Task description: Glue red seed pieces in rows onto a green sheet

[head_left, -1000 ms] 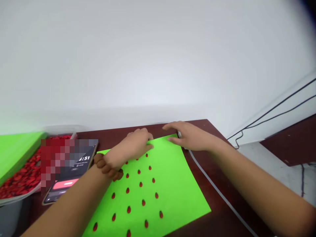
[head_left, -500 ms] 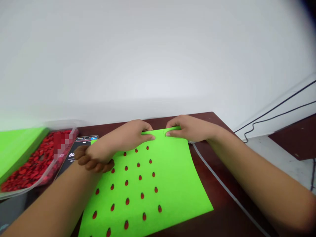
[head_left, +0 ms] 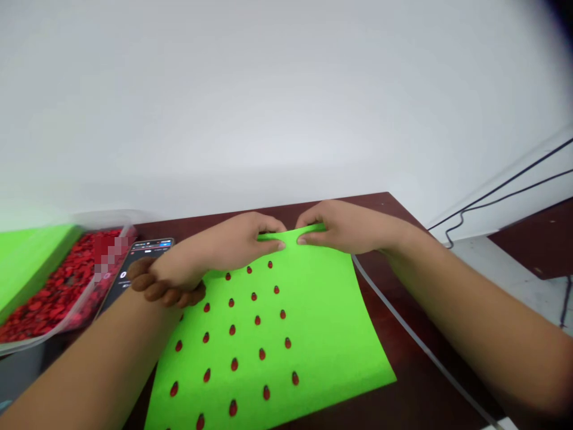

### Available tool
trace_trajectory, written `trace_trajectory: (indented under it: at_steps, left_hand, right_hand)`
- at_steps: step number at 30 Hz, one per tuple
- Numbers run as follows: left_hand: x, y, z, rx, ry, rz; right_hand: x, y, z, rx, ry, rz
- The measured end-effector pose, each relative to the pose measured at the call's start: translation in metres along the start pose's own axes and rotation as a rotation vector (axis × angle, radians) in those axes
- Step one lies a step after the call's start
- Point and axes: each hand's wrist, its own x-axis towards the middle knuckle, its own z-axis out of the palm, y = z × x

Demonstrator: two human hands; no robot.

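My left hand [head_left: 224, 248] and right hand [head_left: 344, 230] pinch the far edge of the green sheet [head_left: 322, 340], fingers closed on it. Rows of red seeds [head_left: 257, 321] already sit just below my fingers, and the fold looks barely begun.

The green sheet [head_left: 322, 322] looks like thin paper or card, matt and smooth, and the small red drops [head_left: 262, 353] on it shine a little. The desk [head_left: 425, 394] is dark reddish-brown wood or veneer with a soft gloss. The bracelet [head_left: 163, 294] has smooth brown beads. The tray [head_left: 58, 331] is clear glossy plastic, the phone [head_left: 136, 266] has a glassy screen, and the cable [head_left: 405, 327] is smooth grey plastic.
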Motion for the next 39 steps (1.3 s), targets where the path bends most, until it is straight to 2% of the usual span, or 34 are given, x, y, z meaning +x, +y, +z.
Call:
trace_trajectory:
  at_steps: [7,13,20,25,31,39]
  left_hand:
    - [0.0,0.002,-0.002,-0.006,0.008,0.063]
    - [0.001,0.009,0.001,0.0,-0.002,-0.055]
    - [-0.001,0.011,-0.002,0.0,0.002,0.031]
    - [0.001,0.01,0.0,0.045,-0.042,-0.132]
    - [0.0,0.006,0.001,0.026,-0.074,-0.185]
    - [0.0,0.003,0.002,0.16,-0.09,-0.12]
  right_hand:
    - [0.001,0.002,-0.001,0.001,-0.015,0.001]
    - [0.003,0.0,0.002,-0.038,-0.028,0.02]
    - [0.0,0.0,0.0,0.004,-0.031,-0.011]
    - [-0.001,0.001,0.0,0.01,0.008,-0.019]
    - [0.0,0.006,-0.002,-0.031,-0.161,0.088]
    - [-0.001,0.008,0.0,-0.061,-0.186,0.054]
